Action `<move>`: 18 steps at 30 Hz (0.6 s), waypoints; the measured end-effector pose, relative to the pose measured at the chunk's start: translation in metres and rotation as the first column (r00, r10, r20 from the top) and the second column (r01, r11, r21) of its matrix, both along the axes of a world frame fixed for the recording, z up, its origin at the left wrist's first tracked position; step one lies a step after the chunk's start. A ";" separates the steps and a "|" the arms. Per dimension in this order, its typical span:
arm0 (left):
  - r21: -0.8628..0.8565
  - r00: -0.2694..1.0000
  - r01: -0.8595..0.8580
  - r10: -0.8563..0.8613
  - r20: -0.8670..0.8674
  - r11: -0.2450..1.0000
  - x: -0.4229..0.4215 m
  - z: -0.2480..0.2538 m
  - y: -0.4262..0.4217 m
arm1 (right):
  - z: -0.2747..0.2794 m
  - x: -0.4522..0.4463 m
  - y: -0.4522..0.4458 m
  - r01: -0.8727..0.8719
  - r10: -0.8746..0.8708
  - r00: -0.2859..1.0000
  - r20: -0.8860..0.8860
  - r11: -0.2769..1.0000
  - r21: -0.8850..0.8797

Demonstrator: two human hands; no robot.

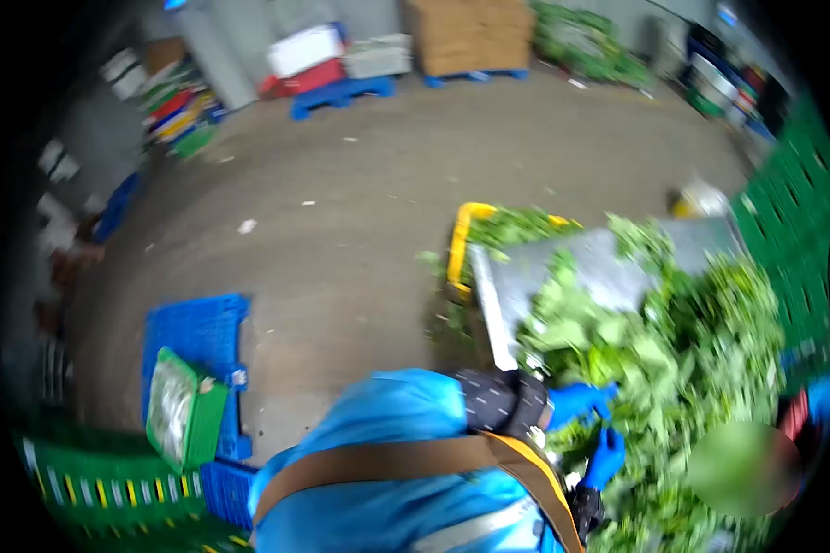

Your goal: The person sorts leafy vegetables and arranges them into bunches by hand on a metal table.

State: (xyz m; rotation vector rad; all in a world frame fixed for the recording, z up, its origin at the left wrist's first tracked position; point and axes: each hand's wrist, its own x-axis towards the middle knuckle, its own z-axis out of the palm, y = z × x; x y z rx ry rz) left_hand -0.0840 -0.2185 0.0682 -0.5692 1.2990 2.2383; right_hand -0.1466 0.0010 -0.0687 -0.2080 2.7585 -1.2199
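Note:
My left hand, in a blue glove with a dark patterned sleeve, is closed at the edge of a heap of leafy greens. Just below it my right hand, also blue-gloved, has its fingers drawn together, tips toward the left. Leafy stems lie between the two hands and seem gripped by both; blur hides the exact hold. The greens cover much of a metal table, whose bare surface shows at its far end.
A yellow crate of greens stands against the table. Green crates are stacked along the right, near another person. A green crate rests on a blue pallet at left. Cartons and a heap of greens stand farther back.

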 end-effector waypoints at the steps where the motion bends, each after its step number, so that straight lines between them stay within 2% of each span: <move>1: 0.037 0.998 -0.015 0.017 -0.065 0.999 -0.013 -0.041 0.007 | -0.011 -0.016 0.030 0.082 -0.089 0.995 -0.032 0.978 -0.194; 2: 0.067 0.986 -0.080 0.089 -0.140 0.995 -0.014 -0.052 0.004 | 0.025 -0.017 0.035 0.308 -0.291 0.950 0.109 0.838 -0.450; 3: 0.022 0.965 -0.055 0.058 -0.255 0.998 -0.011 -0.061 0.001 | 0.070 -0.013 0.038 0.353 -0.383 0.923 0.045 0.790 -0.501; 4: -0.024 0.931 -0.042 0.031 -0.365 0.999 -0.010 -0.070 -0.003 | 0.093 -0.016 0.051 0.380 -0.386 0.918 0.096 0.779 -0.499; 5: 0.015 0.975 -0.049 0.051 -0.216 0.999 -0.016 -0.074 0.001 | 0.091 -0.019 0.060 0.342 -0.403 0.915 -0.027 0.808 -0.479; 6: 0.029 0.950 -0.132 0.135 -0.283 0.991 -0.014 -0.068 0.008 | 0.106 -0.021 0.063 0.384 -0.358 0.922 0.145 0.816 -0.432; 7: 0.091 0.960 -0.114 0.134 -0.244 0.989 -0.017 -0.061 0.013 | 0.111 -0.025 0.076 0.373 -0.264 0.921 0.285 0.805 -0.461; 8: 0.084 0.951 -0.093 0.113 -0.289 0.992 -0.011 -0.062 0.009 | 0.126 -0.012 0.064 0.339 -0.318 0.937 0.145 0.729 -0.595; 9: 0.153 0.959 -0.133 0.166 -0.229 0.979 -0.015 -0.060 0.012 | 0.127 -0.013 0.063 0.313 -0.312 0.945 0.097 0.778 -0.545; 10: 0.156 0.957 -0.120 0.156 -0.243 0.980 -0.018 -0.055 0.020 | 0.120 -0.014 0.065 0.281 -0.286 0.956 0.069 0.818 -0.503; 13: 0.140 0.986 -0.082 0.100 -0.132 0.987 -0.026 -0.047 0.035 | 0.107 -0.002 0.046 0.303 -0.213 0.953 0.216 0.686 -0.662; 14: 0.084 0.976 0.004 0.014 -0.216 0.996 -0.026 -0.051 0.035 | 0.108 0.003 0.040 0.327 -0.225 0.945 0.237 0.691 -0.645; 17: 0.072 0.978 0.033 -0.018 -0.209 0.997 -0.025 -0.042 0.040 | 0.112 0.017 0.020 0.284 -0.150 0.956 0.250 0.675 -0.681; 18: 0.015 0.964 0.073 -0.067 -0.256 0.997 -0.028 -0.040 0.041 | 0.109 0.018 0.016 0.283 -0.132 0.956 0.264 0.665 -0.692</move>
